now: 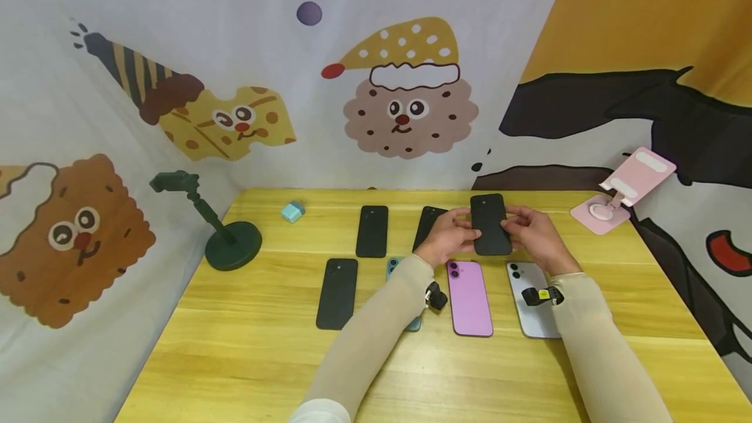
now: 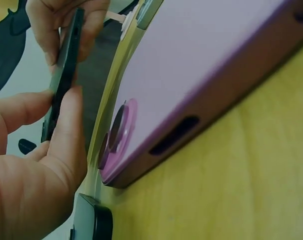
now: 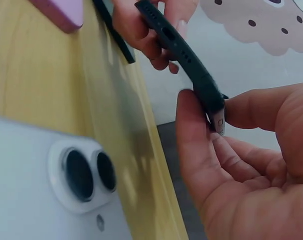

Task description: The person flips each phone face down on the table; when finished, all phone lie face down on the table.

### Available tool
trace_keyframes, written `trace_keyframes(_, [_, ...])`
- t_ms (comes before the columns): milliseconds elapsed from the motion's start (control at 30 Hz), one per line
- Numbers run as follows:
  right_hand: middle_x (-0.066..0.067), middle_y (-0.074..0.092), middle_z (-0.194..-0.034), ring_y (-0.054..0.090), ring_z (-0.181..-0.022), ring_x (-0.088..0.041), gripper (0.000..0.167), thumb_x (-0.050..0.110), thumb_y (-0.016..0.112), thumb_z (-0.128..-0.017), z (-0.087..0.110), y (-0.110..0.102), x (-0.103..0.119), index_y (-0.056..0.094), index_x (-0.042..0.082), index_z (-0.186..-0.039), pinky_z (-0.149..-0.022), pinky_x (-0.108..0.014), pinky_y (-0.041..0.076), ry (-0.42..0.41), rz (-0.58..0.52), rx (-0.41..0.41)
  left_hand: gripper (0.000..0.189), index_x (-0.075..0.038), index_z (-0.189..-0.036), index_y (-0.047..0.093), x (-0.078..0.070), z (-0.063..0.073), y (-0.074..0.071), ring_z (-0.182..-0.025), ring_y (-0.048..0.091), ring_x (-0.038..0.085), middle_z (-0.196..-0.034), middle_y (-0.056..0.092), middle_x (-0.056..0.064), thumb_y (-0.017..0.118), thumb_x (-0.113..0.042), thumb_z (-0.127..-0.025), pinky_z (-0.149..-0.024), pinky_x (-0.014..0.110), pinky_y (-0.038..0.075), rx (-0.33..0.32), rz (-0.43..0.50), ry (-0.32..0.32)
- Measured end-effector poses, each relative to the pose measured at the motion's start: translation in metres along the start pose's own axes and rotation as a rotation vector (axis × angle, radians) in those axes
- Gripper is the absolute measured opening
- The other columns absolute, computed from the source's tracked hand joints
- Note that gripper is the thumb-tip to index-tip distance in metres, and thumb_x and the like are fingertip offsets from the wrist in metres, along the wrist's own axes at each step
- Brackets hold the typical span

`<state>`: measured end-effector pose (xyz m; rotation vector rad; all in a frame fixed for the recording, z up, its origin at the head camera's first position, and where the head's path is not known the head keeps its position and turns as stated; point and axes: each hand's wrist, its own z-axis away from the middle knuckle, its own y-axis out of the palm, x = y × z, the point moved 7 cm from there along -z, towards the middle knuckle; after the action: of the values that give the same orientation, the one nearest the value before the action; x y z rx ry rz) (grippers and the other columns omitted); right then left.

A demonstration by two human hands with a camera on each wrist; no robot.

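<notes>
Both hands hold a black phone (image 1: 491,227) up over the back of the table, its camera side facing the head camera. The left hand (image 1: 446,237) pinches its left edge between thumb and fingers. At the opposite edge, the right hand (image 1: 537,234) grips it the same way. In the right wrist view the phone's dark end (image 3: 179,47) shows a port slot and small holes, and bends near the right thumb. There a pale strip (image 3: 219,122) with small print shows. Below the hands lie a pink phone (image 1: 470,299) and a white phone (image 1: 531,312).
More phones lie on the wooden table (image 1: 235,358): black ones (image 1: 372,232) (image 1: 337,294), another (image 1: 427,220) partly behind the left hand, and a blue one (image 1: 413,325) mostly under the left forearm. A green stand (image 1: 232,247), light-blue block (image 1: 292,211) and pink stand (image 1: 599,214) stand around.
</notes>
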<state>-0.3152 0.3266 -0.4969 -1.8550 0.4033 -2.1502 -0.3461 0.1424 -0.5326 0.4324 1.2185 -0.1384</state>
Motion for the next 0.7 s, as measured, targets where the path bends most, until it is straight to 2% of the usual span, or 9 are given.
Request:
trace_keyframes(200, [-0.024, 0.062, -0.125, 0.063, -0.085, -0.007, 0.057, 0.02, 0.063, -0.107, -0.006, -0.002, -0.007, 0.045, -0.003, -0.157, -0.071, -0.022, 0.058, -0.008, 0.069, -0.026, 0.067, -0.012, -0.149, 0.06, 0.0, 0.001, 0.001, -0.084, 0.073, 0.024, -0.096, 0.064, 0.007, 0.075, 0.014, -0.089, -0.084, 0.045, 0.066, -0.021, -0.042, 0.008])
trace_keyframes(367, [-0.025, 0.062, -0.129, 0.064, -0.09, -0.009, 0.057, 0.02, 0.062, -0.108, -0.009, -0.002, -0.015, 0.045, 0.0, -0.159, -0.074, -0.022, 0.059, 0.014, 0.108, -0.003, 0.069, -0.008, -0.152, 0.057, -0.001, 0.001, 0.003, -0.089, 0.073, 0.024, -0.097, 0.063, 0.007, 0.074, 0.015, -0.09, -0.091, 0.047, 0.064, -0.04, -0.126, 0.028])
trace_keyframes(467, [-0.026, 0.061, -0.13, 0.065, -0.092, -0.012, 0.057, 0.019, 0.063, -0.107, -0.011, -0.001, -0.02, 0.045, 0.001, -0.159, -0.075, -0.023, 0.06, 0.03, 0.116, 0.014, 0.069, -0.008, -0.153, 0.056, -0.002, 0.002, 0.004, -0.086, 0.07, 0.02, -0.097, 0.062, 0.007, 0.074, 0.015, -0.09, -0.091, 0.045, 0.064, -0.055, -0.182, 0.041])
trace_keyframes(567, [-0.025, 0.061, -0.129, 0.066, -0.093, -0.015, 0.058, 0.018, 0.064, -0.106, -0.011, 0.0, -0.023, 0.045, 0.001, -0.159, -0.075, -0.024, 0.061, 0.042, 0.127, 0.03, 0.069, -0.011, -0.153, 0.057, -0.004, 0.004, 0.004, -0.077, 0.063, 0.015, -0.095, 0.062, 0.005, 0.076, 0.011, -0.09, -0.082, 0.037, 0.063, -0.088, -0.291, 0.052])
trace_keyframes(700, [-0.024, 0.058, -0.129, 0.066, -0.095, -0.018, 0.062, 0.017, 0.067, -0.105, -0.012, 0.001, -0.028, 0.044, 0.0, -0.159, -0.076, -0.024, 0.062, 0.071, 0.125, 0.039, 0.069, -0.016, -0.154, 0.057, -0.009, 0.006, 0.004, -0.078, 0.059, 0.01, -0.099, 0.067, 0.001, 0.08, -0.001, -0.091, -0.073, 0.027, 0.055, -0.136, -0.546, 0.079])
